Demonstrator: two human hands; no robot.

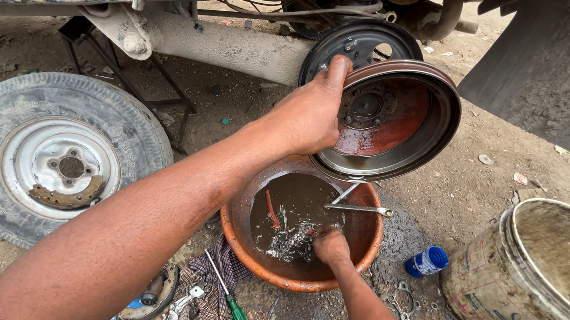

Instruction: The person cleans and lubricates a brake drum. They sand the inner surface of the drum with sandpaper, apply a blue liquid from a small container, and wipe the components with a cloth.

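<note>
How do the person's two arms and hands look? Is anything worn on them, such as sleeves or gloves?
Both arms are bare as far as the view shows: no sleeves, no gloves, no watch and no rings visible. The left hand and its forearm look dry and slightly dusty. The right hand looks wet and dirty, and its fingers are partly hidden in murky liquid.

Head view, looking down, close over ground.
</note>
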